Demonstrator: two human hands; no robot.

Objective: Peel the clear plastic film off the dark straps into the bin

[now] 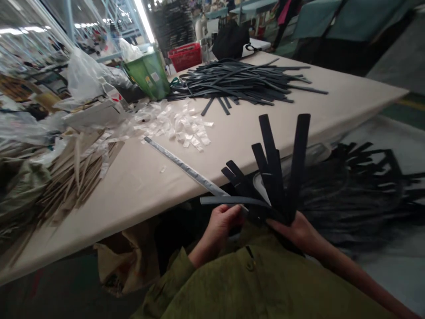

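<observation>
My left hand [222, 225] is closed, with thumb and fingers pinching the end of a dark grey strip [229, 200] close to my body. A long pale strip [186, 169] with a shiny face runs from near these fingers across the table edge; whether they grip it too, I cannot tell. My right hand [299, 232] is wrapped round the lower ends of several flat black strips [277, 173], which fan upward at different heights. A small white curved piece [262, 188] shows among them. The fingertips of my right hand are hidden behind the strips.
On the cream-covered table [133, 190] lie a pile of dark strips [245, 82], white film scraps [186, 122] and brown strips [78, 164]. A green bin [148, 75] and red basket [186, 56] stand behind. More black strips [348, 195] lie blurred at right. A brown sack [128, 261] sits below.
</observation>
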